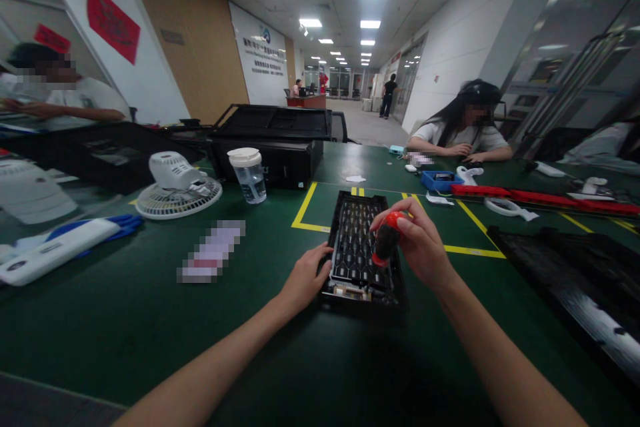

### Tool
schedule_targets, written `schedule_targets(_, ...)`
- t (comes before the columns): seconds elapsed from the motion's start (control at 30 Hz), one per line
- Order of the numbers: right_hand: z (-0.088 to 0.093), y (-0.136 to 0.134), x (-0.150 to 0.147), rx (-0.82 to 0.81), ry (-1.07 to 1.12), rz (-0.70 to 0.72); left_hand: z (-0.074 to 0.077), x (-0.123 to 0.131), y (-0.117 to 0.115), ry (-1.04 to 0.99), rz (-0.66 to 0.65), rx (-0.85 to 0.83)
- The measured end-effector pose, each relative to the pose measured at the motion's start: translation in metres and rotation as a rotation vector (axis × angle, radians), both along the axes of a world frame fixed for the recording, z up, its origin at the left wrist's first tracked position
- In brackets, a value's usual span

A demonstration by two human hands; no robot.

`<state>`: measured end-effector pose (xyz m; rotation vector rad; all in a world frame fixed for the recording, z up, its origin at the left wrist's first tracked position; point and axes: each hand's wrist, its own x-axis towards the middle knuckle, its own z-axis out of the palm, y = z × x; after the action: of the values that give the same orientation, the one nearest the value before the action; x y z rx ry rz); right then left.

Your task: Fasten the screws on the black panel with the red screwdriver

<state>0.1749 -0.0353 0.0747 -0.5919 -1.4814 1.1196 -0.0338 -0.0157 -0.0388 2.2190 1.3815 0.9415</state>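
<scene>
A black perforated metal case (360, 227) lies flat on the green table in front of me. My left hand (306, 277) rests on its near left edge, fingers curled against the frame. My right hand (423, 243) is wrapped round the red and black handle of a screwdriver (386, 240), held upright over the near right part of the case. The screwdriver's tip is hidden against the dark grille.
A small white fan (177, 187) and a lidded clear cup (249, 175) stand to the left, before a black computer case (275, 140). A blue parts tray (440, 180) and red strips (540, 197) lie right. People sit at the table's far right and left. Another black panel (575, 273) lies at right.
</scene>
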Motion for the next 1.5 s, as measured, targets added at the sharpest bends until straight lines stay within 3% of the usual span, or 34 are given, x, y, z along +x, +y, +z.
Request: schedule_targets(1.5, -0.0051, 0.0057, 0.0005, 0.056, -0.01, -0.083, -0.0021, -0.0012, 0.0003, 0.01, -0.002, -0.007)
